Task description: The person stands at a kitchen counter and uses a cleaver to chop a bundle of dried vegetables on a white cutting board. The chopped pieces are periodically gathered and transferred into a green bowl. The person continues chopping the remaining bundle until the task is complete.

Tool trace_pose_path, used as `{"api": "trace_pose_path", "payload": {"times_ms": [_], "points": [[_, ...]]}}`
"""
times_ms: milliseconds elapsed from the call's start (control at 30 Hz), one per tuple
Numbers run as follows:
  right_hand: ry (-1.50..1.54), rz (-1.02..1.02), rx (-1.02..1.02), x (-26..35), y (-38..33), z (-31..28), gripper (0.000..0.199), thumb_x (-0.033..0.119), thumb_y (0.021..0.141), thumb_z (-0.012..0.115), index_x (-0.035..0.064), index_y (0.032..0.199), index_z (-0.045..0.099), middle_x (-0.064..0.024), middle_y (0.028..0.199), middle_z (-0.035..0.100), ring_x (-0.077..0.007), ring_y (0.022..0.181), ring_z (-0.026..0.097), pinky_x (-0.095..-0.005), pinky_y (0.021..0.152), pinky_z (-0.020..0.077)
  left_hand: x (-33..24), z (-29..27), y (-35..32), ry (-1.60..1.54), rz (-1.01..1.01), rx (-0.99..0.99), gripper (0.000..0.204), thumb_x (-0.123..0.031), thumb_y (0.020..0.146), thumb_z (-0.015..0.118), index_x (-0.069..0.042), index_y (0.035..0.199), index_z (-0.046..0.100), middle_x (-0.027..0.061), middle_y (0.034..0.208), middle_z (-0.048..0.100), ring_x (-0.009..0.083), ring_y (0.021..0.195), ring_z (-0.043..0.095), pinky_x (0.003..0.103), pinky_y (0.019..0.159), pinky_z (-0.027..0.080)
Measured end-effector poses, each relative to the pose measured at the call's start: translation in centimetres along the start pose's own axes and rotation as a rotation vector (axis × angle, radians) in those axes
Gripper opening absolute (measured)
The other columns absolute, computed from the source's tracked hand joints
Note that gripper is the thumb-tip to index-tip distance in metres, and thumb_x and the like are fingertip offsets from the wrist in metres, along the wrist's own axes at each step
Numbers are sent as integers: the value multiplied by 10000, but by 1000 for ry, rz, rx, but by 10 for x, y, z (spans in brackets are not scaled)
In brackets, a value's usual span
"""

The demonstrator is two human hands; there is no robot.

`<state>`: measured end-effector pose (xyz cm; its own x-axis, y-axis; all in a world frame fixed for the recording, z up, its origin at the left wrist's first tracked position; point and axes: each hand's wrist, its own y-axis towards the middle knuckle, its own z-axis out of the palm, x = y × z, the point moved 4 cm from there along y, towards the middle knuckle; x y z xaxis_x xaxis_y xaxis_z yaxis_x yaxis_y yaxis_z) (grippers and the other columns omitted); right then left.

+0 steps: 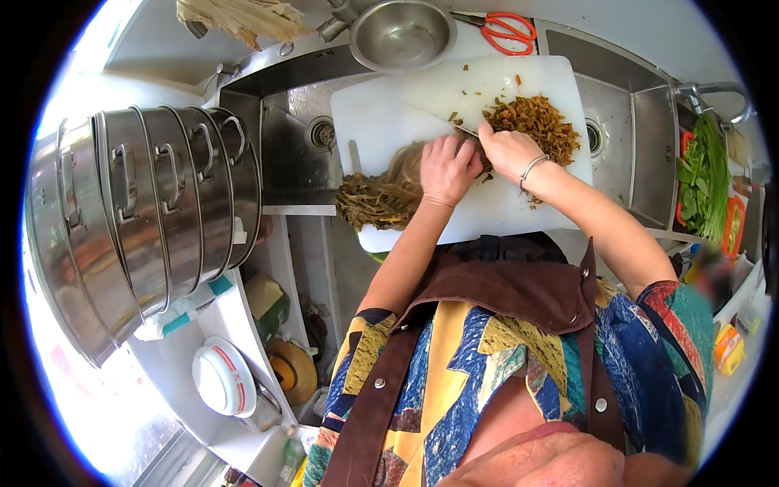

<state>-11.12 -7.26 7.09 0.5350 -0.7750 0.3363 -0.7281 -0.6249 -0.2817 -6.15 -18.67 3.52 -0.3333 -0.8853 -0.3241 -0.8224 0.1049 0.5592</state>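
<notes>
A white cutting board (381, 105) lies across the double sink. On it, a long bundle of brownish-green pickled greens (377, 200) stretches toward the left edge, some of it hanging over. My left hand (448, 169) presses down on the bundle's right end, fingers curled in. In my right hand (510, 152) is a knife (464, 129); its blade points left, just beyond the left fingertips, and its handle is hidden in my grip. Chopped greens (542, 122) are heaped on the board's right side, with a few bits scattered around.
A steel bowl (403, 36) and red-handled scissors (509, 34) sit behind the board. Large stacked steel pots (146, 211) stand at the left. Sink basins (280, 174) show on both sides. Fresh green vegetables (704, 178) lie at the far right, near the faucet (718, 93).
</notes>
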Motion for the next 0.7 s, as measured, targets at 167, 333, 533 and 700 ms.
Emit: {"api": "trace_pose_path", "payload": {"times_ms": [167,333,533,700], "points": [[-22,125,108,-3,-33,-6,151,55,836,433,-23,960,397,-244,748,632,-389,733,643,-478,640,510,0,-2,-2,1,-2,-2,187,-151,640,686,-134,806,601,24,841,564,218,775,561,358,653,422],[72,189,71,-6,-37,-1,167,21,816,440,-26,967,386,-255,758,628,-406,750,634,-490,641,499,-2,0,-4,-9,-5,-10,197,-150,635,694,-133,808,602,22,853,566,218,771,561,360,658,423],[191,287,-49,-12,-30,6,139,45,835,439,-35,943,404,-284,781,616,-437,760,619,-507,668,482,-1,1,-5,-2,-11,-2,197,-156,651,694,-145,825,603,13,875,566,214,786,559,355,678,426],[218,386,-48,-29,-65,5,139,66,845,424,-45,928,414,-276,764,613,-433,760,616,-512,684,472,0,2,-5,-25,-15,1,199,-165,670,692,-148,849,608,15,888,563,216,810,556,354,701,426]]}}
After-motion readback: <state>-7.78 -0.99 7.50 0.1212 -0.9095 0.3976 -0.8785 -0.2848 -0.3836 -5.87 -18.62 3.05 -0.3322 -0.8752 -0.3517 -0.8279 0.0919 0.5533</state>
